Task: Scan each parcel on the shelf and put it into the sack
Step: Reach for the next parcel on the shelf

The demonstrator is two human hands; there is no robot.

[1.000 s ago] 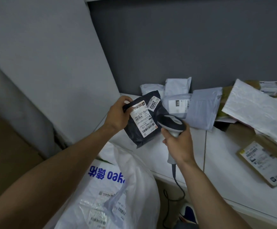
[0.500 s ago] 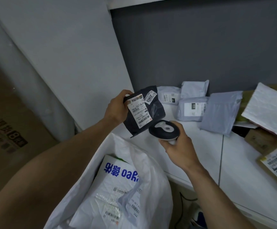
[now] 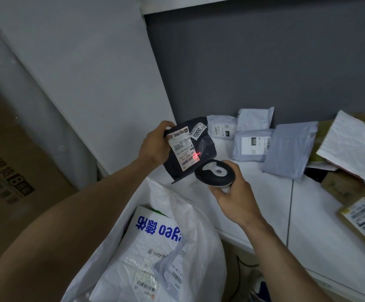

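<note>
left hand point(image 3: 153, 144) pinches black parcel point(image 3: 195, 153) by its top left corner, held up above shelf point(image 3: 264, 199) edge and over sack point(image 3: 155, 247) mouth. right hand point(image 3: 236, 192) wrapped round scanner point(image 3: 215, 172) handle, head facing the label point(image 3: 182, 151), red spot on barcode. grey parcels point(image 3: 251, 144) lie on shelf behind, sack holds white parcels

on my feed the left forearm point(image 3: 79, 216) and right forearm point(image 3: 286, 256) are bare right to the frame edge. the left hand point(image 3: 155, 147) and right hand point(image 3: 238, 197) are bare too. low down i make out a dark blue shoe point(image 3: 263, 289) with pale trim.
</note>
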